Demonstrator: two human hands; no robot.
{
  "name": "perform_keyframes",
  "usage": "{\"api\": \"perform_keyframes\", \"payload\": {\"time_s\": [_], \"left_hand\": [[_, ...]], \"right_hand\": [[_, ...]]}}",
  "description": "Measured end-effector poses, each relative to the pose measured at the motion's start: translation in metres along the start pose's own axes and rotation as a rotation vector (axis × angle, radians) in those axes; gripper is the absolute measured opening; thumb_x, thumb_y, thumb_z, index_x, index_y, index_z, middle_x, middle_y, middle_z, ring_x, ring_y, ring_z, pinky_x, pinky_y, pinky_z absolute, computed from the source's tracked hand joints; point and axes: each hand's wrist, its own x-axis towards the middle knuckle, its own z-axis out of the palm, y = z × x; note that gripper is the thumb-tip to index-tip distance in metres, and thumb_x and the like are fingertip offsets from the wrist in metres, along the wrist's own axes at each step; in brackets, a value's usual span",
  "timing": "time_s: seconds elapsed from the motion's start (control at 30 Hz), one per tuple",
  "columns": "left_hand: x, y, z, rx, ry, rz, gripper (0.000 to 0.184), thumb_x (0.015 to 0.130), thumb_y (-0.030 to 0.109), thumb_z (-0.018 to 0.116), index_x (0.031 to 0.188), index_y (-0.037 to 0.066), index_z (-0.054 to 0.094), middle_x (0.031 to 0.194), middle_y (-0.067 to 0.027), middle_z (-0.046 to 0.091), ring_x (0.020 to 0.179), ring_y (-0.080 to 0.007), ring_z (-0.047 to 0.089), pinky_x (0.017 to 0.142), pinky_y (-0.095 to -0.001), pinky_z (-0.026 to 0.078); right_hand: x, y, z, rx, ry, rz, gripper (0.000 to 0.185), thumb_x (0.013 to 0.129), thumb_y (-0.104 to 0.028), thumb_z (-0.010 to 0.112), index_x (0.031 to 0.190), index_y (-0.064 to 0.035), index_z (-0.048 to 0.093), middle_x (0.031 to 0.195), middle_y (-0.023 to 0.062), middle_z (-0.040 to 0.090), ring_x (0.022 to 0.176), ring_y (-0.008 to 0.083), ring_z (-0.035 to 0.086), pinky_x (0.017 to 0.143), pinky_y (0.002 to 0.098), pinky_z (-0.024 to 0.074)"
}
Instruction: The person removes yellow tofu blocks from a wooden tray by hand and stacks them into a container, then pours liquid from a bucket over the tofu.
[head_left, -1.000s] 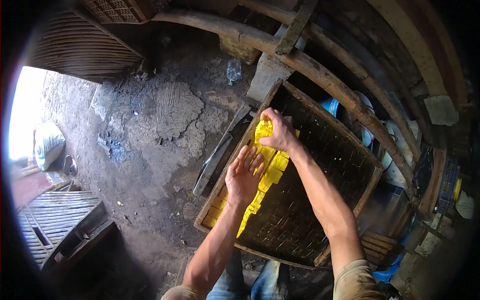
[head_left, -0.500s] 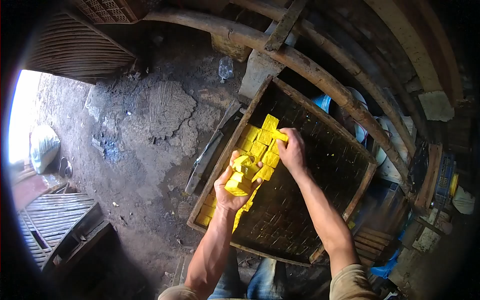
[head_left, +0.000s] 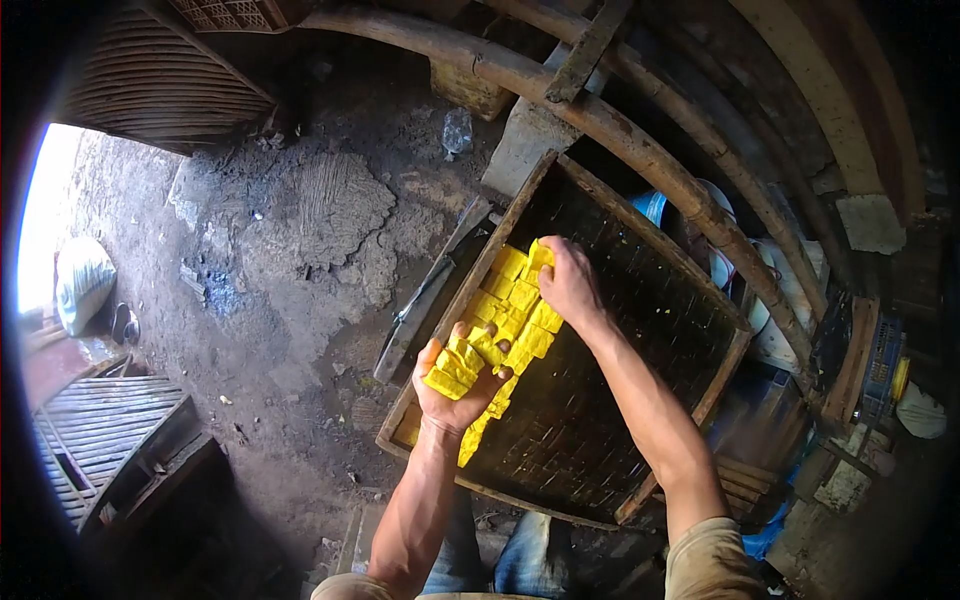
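My left hand (head_left: 455, 385) is cupped, palm up, around several yellow tofu blocks (head_left: 455, 368), its fingers curled about them above the tray's left part. My right hand (head_left: 572, 285) pinches one yellow tofu block (head_left: 540, 257) at the far end of the laid blocks; whether this block rests on the tray is hard to tell. Close-set rows of yellow tofu blocks (head_left: 523, 296) lie along the left side of a dark woven tray with a wooden rim (head_left: 650, 237). My left hand hides part of these rows.
A bamboo pole (head_left: 620, 130) runs past the tray's far side, with a blue container (head_left: 650, 207) behind it. Left of the tray lies a dark plank (head_left: 425, 300) on rough ground. Slatted bamboo racks (head_left: 115, 440) stand at far left. A clear plastic piece (head_left: 457, 133) lies beyond.
My right hand has shifted slightly up and left to the rows' far end, still pinching a tofu block. My left hand has moved slightly down and left, and its tofu blocks now lean differently.
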Motion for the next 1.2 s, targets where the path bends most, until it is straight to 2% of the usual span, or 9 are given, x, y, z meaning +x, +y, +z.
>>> {"api": "perform_keyframes", "payload": {"time_s": [0.07, 0.27, 0.33, 0.4, 0.67, 0.8, 1.0, 1.1, 1.2], "left_hand": [[-0.002, 0.001, -0.003, -0.034, 0.059, 0.007, 0.033, 0.092, 0.046, 0.053, 0.104, 0.017, 0.064, 0.117, -0.0104, 0.059, 0.103, -0.0316, 0.054, 0.082, -0.0446, 0.047], [-0.005, 0.008, -0.029, -0.058, 0.072, 0.095, 0.022, 0.098, 0.031, 0.054, 0.109, 0.015, 0.064, 0.122, -0.0141, 0.06, 0.111, -0.039, 0.057, 0.087, -0.0471, 0.055], [-0.004, 0.007, -0.024, -0.046, 0.025, 0.092, 0.022, 0.098, 0.029, 0.055, 0.113, 0.016, 0.064, 0.125, -0.0138, 0.059, 0.115, -0.0393, 0.055, 0.089, -0.0479, 0.055], [-0.01, 0.009, -0.021, -0.019, -0.049, 0.091, 0.025, 0.098, 0.024, 0.055, 0.121, 0.018, 0.063, 0.13, -0.0131, 0.057, 0.124, -0.04, 0.05, 0.092, -0.0497, 0.054], [-0.015, 0.019, -0.017, 0.003, -0.089, 0.03, 0.032, 0.091, 0.041, 0.058, 0.116, 0.021, 0.062, 0.121, -0.0082, 0.058, 0.108, -0.031, 0.053, 0.082, -0.045, 0.046], [-0.014, 0.024, -0.022, -0.046, -0.081, 0.096, 0.028, 0.092, 0.039, 0.057, 0.112, 0.02, 0.062, 0.119, -0.0072, 0.058, 0.109, -0.0308, 0.053, 0.084, -0.0456, 0.048], [-0.012, 0.027, -0.021, -0.185, -0.083, 0.168, 0.048, 0.09, 0.029, 0.052, 0.134, 0.011, 0.055, 0.119, -0.0103, 0.06, 0.112, -0.031, 0.055, 0.094, -0.0442, 0.05], [-0.011, 0.031, -0.026, -0.207, -0.048, 0.194, 0.042, 0.091, 0.03, 0.046, 0.123, 0.008, 0.062, 0.123, -0.013, 0.061, 0.121, -0.0343, 0.054, 0.095, -0.0455, 0.051], [-0.012, 0.031, -0.021, -0.157, -0.05, 0.193, 0.044, 0.088, 0.035, 0.045, 0.12, 0.013, 0.065, 0.124, -0.0087, 0.063, 0.126, -0.0324, 0.051, 0.111, -0.0582, 0.03]], "right_hand": [[0.007, 0.001, -0.016, 0.548, -0.126, 0.401, 0.042, 0.075, 0.002, 0.065, 0.116, -0.0016, 0.056, 0.101, 0.0135, 0.065, 0.095, 0.0241, 0.065, 0.088, 0.0335, 0.0515], [-0.004, 0.006, -0.013, 0.649, -0.216, 0.309, 0.047, 0.076, -0.009, 0.069, 0.121, -0.0035, 0.061, 0.1, 0.0155, 0.067, 0.094, 0.0284, 0.067, 0.084, 0.0362, 0.0538], [0.007, -0.036, -0.04, 0.133, -0.521, 0.41, 0.046, 0.085, -0.018, 0.063, 0.128, -0.0027, 0.058, 0.147, 0.0193, 0.042, 0.138, 0.0371, 0.038, 0.114, 0.047, 0.032], [-0.005, -0.044, -0.029, -0.188, -0.359, 0.224, 0.052, 0.089, -0.023, 0.057, 0.136, -0.0011, 0.051, 0.157, 0.0201, 0.027, 0.146, 0.0391, 0.022, 0.118, 0.0512, 0.0224], [-0.016, -0.039, -0.016, 0.296, -0.218, 0.378, 0.047, 0.066, -0.011, 0.072, 0.108, -0.0067, 0.051, 0.1, 0.013, 0.061, 0.098, 0.0319, 0.061, 0.094, 0.045, 0.046], [0.007, -0.033, -0.011, 0.693, -0.221, 0.441, 0.055, 0.072, -0.011, 0.067, 0.125, 0.0001, 0.055, 0.102, 0.0123, 0.064, 0.099, 0.0273, 0.063, 0.089, 0.0351, 0.0502], [0.007, -0.053, 0.03, -0.074, -0.31, 0.249, 0.058, 0.086, -0.033, 0.057, 0.132, 0.0014, 0.048, 0.146, 0.0226, 0.037, 0.136, 0.0403, 0.034, 0.107, 0.0548, 0.0334], [-0.007, -0.063, 0.036, -0.053, -0.233, 0.152, 0.059, 0.084, -0.03, 0.061, 0.133, -0.0009, 0.044, 0.135, 0.0239, 0.047, 0.124, 0.0402, 0.045, 0.102, 0.0562, 0.0373], [-0.001, -0.077, 0.017, 0.026, -0.202, 0.218, 0.055, 0.074, -0.023, 0.07, 0.12, -0.0052, 0.045, 0.116, 0.0224, 0.054, 0.111, 0.0399, 0.051, 0.093, 0.0514, 0.043]]}}
